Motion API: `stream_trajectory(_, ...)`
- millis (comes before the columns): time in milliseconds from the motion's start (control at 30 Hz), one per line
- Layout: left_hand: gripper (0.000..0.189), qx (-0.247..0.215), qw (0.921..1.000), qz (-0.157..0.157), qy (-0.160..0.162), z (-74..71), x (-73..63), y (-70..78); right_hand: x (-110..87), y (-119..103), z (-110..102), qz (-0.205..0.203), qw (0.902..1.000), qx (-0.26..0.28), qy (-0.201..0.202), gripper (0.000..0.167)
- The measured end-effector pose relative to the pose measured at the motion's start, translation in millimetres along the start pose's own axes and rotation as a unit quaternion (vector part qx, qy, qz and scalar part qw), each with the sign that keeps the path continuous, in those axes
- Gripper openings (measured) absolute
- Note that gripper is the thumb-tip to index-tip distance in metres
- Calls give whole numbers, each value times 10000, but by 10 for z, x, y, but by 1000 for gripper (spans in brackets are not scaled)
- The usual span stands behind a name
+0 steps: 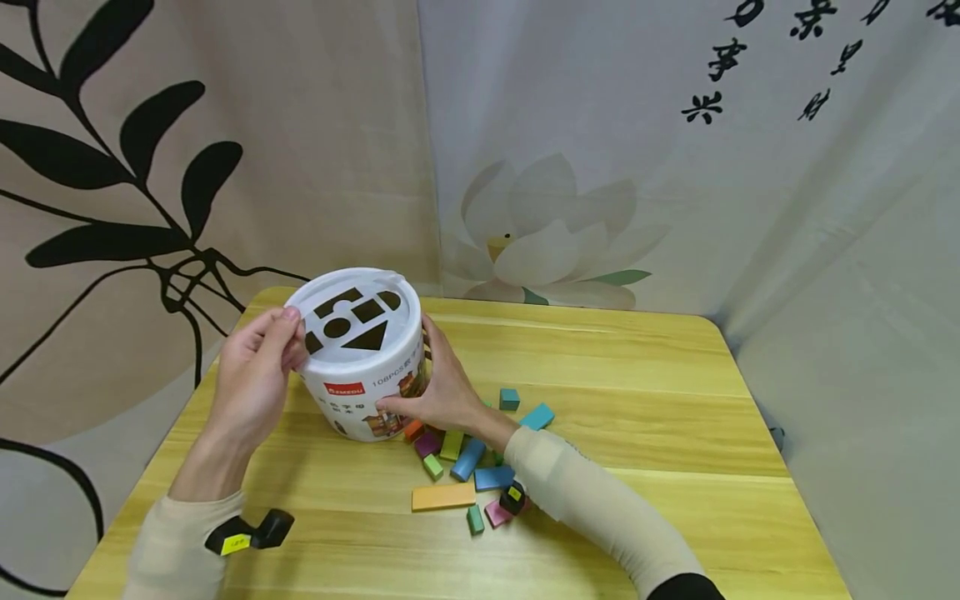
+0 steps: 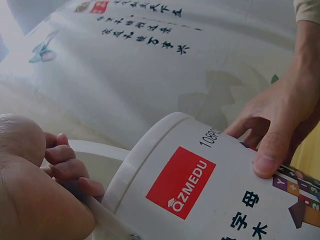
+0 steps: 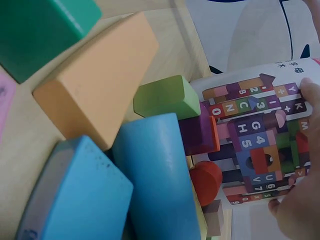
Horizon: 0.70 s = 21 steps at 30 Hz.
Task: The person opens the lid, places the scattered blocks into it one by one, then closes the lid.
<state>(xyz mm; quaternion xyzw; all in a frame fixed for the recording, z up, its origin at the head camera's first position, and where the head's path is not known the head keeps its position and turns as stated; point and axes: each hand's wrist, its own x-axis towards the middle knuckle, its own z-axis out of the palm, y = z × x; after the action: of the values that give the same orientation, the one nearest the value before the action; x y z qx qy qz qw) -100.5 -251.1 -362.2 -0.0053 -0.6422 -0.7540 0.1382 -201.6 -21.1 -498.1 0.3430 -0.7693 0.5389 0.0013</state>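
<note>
A white bucket [image 1: 360,358] with a red QZMEDU label and printed block pictures leans slightly on the table. Dark shaped holes show in its white lid [image 1: 352,321]. My left hand [image 1: 258,367] is at the lid's left edge, its fingers curled round the bucket's white handle [image 2: 97,149]. Against the bucket's right side, my right hand [image 1: 442,383] grips it, thumb on the printed front and fingers behind. Beside the bucket, under my right forearm, lie loose coloured blocks, among them an orange block [image 1: 442,497], a blue half-round block [image 3: 155,175] and a green block [image 3: 167,97].
The wooden table [image 1: 637,375] backs onto a pale curtain [image 1: 570,125] printed with a flower and characters. A black plant print [image 1: 112,167] covers the left side. A teal block [image 1: 509,399] sits behind the other blocks.
</note>
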Motion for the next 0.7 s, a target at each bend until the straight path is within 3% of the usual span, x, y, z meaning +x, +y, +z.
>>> stream_trajectory(67,30,143,9999,93,20,14,-2,10,-5,-4,-3,-10,10000,32,3,135)
stream_trajectory(133,30,722,9967,356,74,33,-2,11,-12,-9,-5,-2,10000,57,12,135)
stream_trajectory(200,27,1535,9854,711,191,58,-1,3,-17,-10,-4,-3,10000,65,11,135)
stream_trajectory(267,24,2506,9600,1188,375,85,9,-14,-20,-13,-4,2,10000,73,0,134)
stream_trajectory(333,30,3332,9249,1755,519,112,41,-34,-21,-14,-3,26,10000,50,-9,135)
stream_trajectory(433,45,4041,8743,2595,701,150,117,-57,-20,-14,-5,30,10000,49,-15,135)
stream_trajectory(500,46,4306,8466,3039,749,166,173,-55,-20,-19,-6,21,10000,42,-9,136)
stream_trajectory(567,43,4392,8303,3344,767,180,223,-41,-17,-21,-6,-24,10000,58,-14,135)
stream_trajectory(700,31,4573,8075,3661,690,180,293,22,-19,-24,-4,-20,10000,55,-13,135)
